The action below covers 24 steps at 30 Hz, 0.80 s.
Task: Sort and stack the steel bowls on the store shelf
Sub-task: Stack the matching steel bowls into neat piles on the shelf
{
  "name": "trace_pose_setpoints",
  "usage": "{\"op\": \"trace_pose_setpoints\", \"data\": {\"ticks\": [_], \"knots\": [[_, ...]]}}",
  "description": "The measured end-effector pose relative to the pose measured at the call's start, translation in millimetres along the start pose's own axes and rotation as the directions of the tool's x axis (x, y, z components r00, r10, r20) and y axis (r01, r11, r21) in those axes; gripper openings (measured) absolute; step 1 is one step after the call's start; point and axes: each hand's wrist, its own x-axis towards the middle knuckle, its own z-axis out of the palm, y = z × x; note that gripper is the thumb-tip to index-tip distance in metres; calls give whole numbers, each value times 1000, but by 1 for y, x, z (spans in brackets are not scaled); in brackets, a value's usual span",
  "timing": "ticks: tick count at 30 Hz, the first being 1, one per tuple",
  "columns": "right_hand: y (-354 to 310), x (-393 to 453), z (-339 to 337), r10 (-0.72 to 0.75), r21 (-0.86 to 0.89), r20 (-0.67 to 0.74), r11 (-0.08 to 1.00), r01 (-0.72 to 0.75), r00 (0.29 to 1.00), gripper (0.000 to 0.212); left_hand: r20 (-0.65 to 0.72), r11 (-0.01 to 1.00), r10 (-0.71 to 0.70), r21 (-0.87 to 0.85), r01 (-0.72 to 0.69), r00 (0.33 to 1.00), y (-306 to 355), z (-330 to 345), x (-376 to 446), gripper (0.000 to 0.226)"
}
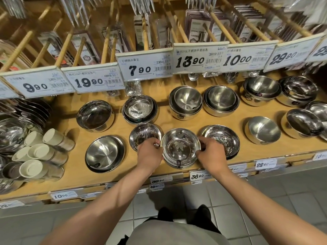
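Left hand point(150, 152), right hand point(210, 152) — both grips curled round bowl point(180, 147) rim between them.

left hand point(150, 153) and right hand point(210, 152) gripping steel bowl point(180, 147), wooden shelf point(74, 171)

Wooden shelf point(74, 175), grey tiled floor point(265, 200)

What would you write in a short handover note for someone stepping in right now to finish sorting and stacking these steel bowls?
Left hand and right hand each grip a side of the front centre bowl, which sits on the shelf near its front edge.
Done: nested stacks stand in the back row.
Left: single bowls flank the held one, small bowl on its left, another bowl on its right; a matte bowl stands alone further right. Match sizes and nest them.
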Motion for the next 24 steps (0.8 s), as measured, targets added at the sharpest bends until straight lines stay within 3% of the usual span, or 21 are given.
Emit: {"op": "trace_pose_setpoints", "data": {"ticks": [7, 12, 18, 24], "knots": [[1, -3, 2, -12, -5, -17, 1000, 12, 1000, 53, -16, 999, 20, 25, -20, 1000, -1, 2, -2, 30], [1, -7, 4, -40, -20, -40, 999, 39, 998, 49, -20, 977, 99, 191, -93, 995, 5, 0, -5, 34], [-5, -3, 0, -42, -32, -32, 999, 41, 999, 44, -5, 951, 96, 296, -90, 995, 21, -3, -7, 19], [-5, 5, -3, -2, -41, -12, 999, 1, 1000, 38, -41, 948, 103, 307, -85, 994, 19, 3, -8, 24]]}}
